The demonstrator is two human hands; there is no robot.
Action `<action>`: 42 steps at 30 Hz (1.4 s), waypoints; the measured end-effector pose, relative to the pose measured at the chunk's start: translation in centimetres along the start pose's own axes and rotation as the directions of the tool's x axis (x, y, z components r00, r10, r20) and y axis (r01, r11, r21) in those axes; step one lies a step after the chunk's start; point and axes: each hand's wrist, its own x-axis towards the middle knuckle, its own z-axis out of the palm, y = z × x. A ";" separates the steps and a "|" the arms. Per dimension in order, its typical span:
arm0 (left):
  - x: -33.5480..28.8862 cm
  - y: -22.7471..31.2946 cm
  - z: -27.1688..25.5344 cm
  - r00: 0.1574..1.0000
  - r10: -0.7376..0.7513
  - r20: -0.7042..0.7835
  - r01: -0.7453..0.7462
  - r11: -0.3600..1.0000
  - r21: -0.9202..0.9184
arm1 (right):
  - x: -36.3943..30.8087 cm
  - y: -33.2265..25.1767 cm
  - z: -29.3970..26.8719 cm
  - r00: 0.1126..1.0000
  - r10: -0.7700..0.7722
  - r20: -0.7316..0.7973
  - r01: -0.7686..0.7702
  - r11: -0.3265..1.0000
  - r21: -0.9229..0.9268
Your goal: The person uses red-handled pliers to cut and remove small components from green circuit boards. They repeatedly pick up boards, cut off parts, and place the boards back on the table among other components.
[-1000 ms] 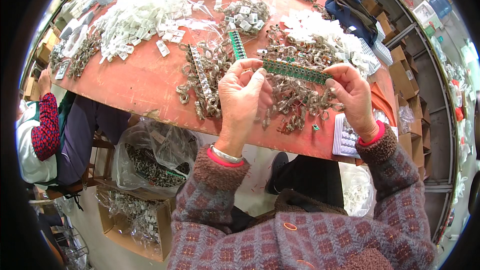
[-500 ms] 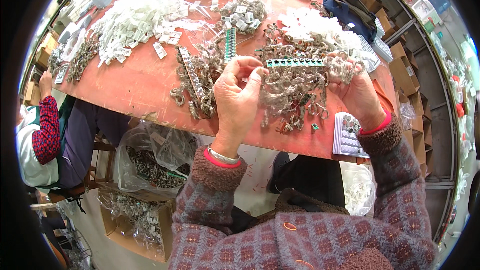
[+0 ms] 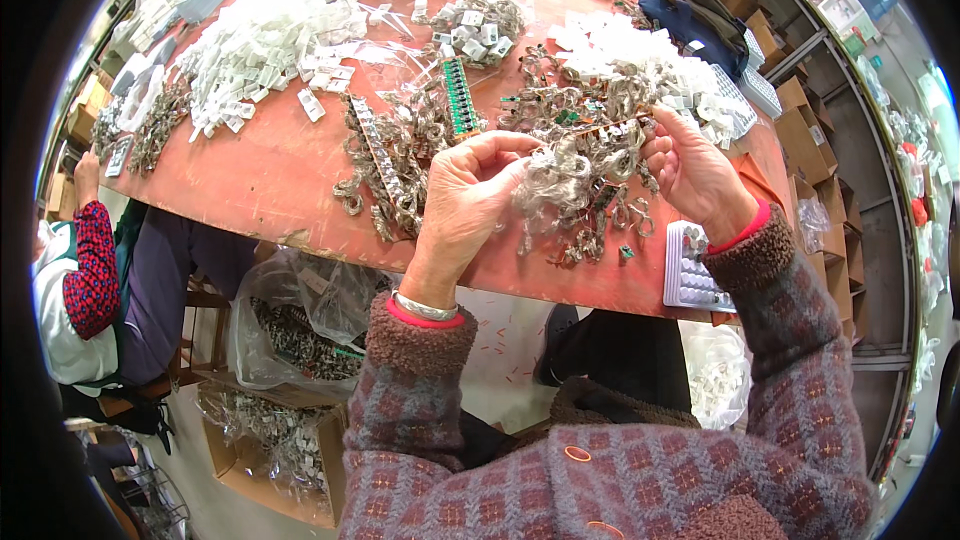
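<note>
Over the table's front, my right hand (image 3: pixel 695 168) pinches the right end of a narrow circuit board strip (image 3: pixel 618 126), now seen nearly edge-on. My left hand (image 3: pixel 465 202) has thumb and fingertips closed on a bundle of coiled clear cables (image 3: pixel 556 188) that hangs between the hands. Behind them lies a tangled heap of more cables and boards (image 3: pixel 590 230). A green board strip (image 3: pixel 460 98) rests just beyond my left hand. Left of that hand, another strip (image 3: pixel 376 148) lies on a cable pile.
White plastic housings (image 3: pixel 255 60) are heaped at the far left of the red table (image 3: pixel 240 170). A white tray (image 3: pixel 690 275) sits at the front right edge. A co-worker's hand (image 3: pixel 87 178) rests at the left. Below are a plastic bag (image 3: pixel 300 340) and a carton (image 3: pixel 225 450).
The strip has turned from face-up to nearly edge-on. My right hand has shifted slightly left and now grips the strip's end; the coiled cables have moved from it to my left hand.
</note>
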 end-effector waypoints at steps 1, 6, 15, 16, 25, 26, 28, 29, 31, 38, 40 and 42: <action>0.0 0.0 0.0 1.000 0.009 0.015 -0.009 1.000 -0.013 | 0.0 0.0 0.2 0.996 -0.016 -0.084 0.014 1.000 -0.027; -0.3 0.1 -0.2 0.999 -0.047 0.022 0.050 0.982 -0.182 | 0.3 0.6 0.8 0.991 -0.106 -0.080 0.077 0.950 -0.301; -0.2 0.2 -0.3 0.992 -0.112 0.053 0.123 0.940 -0.319 | -0.7 0.9 0.3 0.967 -0.228 0.113 0.255 0.852 -0.457; -0.2 0.2 -0.3 0.992 -0.119 0.047 0.128 0.930 -0.344 | -1.0 0.6 0.1 0.970 -0.209 0.125 0.244 0.847 -0.472; -0.2 -0.6 0.0 0.973 -0.147 0.178 0.207 0.896 -0.393 | -1.4 -0.7 -2.3 0.962 -0.272 0.004 0.176 0.609 -0.773; -0.2 -0.9 0.0 0.973 -0.110 0.203 0.193 0.870 -0.453 | -1.1 -0.8 -2.6 0.964 -0.250 0.095 0.234 0.617 -0.751; -0.1 -1.3 0.0 0.967 -0.109 0.231 0.211 0.852 -0.480 | -0.8 -0.8 -2.8 0.959 -0.246 0.144 0.267 0.600 -0.754; 0.0 -1.5 0.0 0.971 -0.107 0.215 0.199 0.858 -0.473 | -0.7 -0.7 -2.8 0.956 -0.247 0.159 0.278 0.586 -0.761; 0.0 -1.7 0.1 0.977 -0.111 0.180 0.183 0.871 -0.455 | -0.7 -0.4 -2.4 0.942 -0.284 0.179 0.310 0.533 -0.787; -0.6 -0.7 0.1 0.993 0.010 0.118 0.016 0.976 -0.216 | -1.4 0.1 0.0 0.870 -0.409 0.276 0.292 -0.024 -0.956; -0.9 -0.1 0.1 0.997 0.028 0.075 -0.011 0.974 -0.224 | -0.8 0.4 0.1 0.828 -0.473 0.300 0.306 -0.067 -0.950; -1.0 0.5 0.0 0.989 -0.148 0.001 0.145 0.967 -0.207 | -0.8 0.3 -0.1 0.802 -0.526 0.283 0.329 -0.007 -0.944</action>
